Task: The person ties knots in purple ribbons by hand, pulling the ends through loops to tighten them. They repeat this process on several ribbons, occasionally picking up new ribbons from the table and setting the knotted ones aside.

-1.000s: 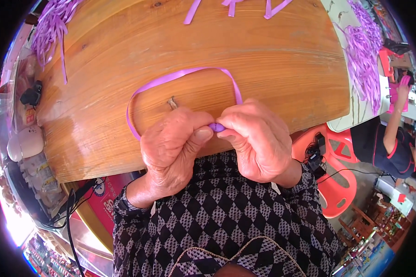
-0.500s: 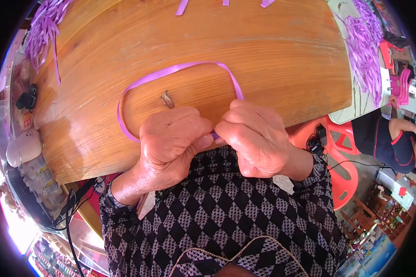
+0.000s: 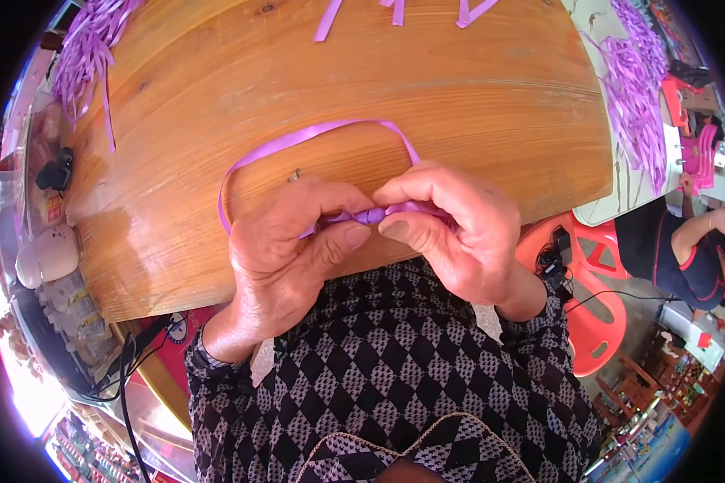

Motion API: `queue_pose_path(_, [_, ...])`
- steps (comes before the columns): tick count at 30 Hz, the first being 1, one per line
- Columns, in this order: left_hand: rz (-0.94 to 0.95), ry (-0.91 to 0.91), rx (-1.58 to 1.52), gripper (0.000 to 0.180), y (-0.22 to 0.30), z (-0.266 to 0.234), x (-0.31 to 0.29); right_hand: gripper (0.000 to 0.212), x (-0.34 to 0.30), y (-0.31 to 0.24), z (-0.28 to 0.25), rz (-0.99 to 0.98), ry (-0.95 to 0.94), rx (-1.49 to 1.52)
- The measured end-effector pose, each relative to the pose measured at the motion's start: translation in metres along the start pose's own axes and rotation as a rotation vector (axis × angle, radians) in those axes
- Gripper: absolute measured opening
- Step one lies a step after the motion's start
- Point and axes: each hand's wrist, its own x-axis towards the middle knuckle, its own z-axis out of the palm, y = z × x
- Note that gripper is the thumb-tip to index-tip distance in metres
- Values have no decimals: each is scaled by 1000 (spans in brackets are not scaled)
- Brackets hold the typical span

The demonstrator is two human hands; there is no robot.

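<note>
A purple ribbon (image 3: 298, 138) curves in a loop over the wooden table, both of its sides running into my hands. Between my fingertips sits a small purple knot (image 3: 370, 216) in that ribbon. My left hand (image 3: 286, 245) pinches the ribbon just left of the knot, thumb against forefinger. On the other side my right hand (image 3: 463, 229) grips it the same way, its thumb close by the knot. The ribbon's lengths inside both palms are mostly hidden by the fingers.
Under the ribbon lies the wooden table (image 3: 491, 105). Purple ribbon bunches hang at the far left (image 3: 93, 56) and on a pale table at right (image 3: 632, 105). A pinkish rounded case (image 3: 50, 256) rests at the left edge. A red plastic chair (image 3: 600, 330) and another person (image 3: 685, 249) are at right.
My fists have loosened into fingertip pinches, and the thumbs now show. The knot between them has come into view. The ribbon loop has shifted slightly.
</note>
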Motion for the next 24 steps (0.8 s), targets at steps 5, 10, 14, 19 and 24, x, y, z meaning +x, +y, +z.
queue_pose_path(5, [-88,50,-64,18,1,3,-1,11,-4,-1,1,182,1,123])
queue_pose_path(10, [35,-23,138,17,-1,-1,3,10,-4,-1,2,201,10,118])
queue_pose_path(14, [201,28,360,14,-1,0,1,10,-5,-4,2,234,-42,141])
queue_pose_path(19, [303,90,510,15,0,4,-5,9,-6,-2,7,230,-36,187])
queue_pose_path(24, [488,194,788,27,-4,14,-12,6,-9,-2,13,142,33,203])
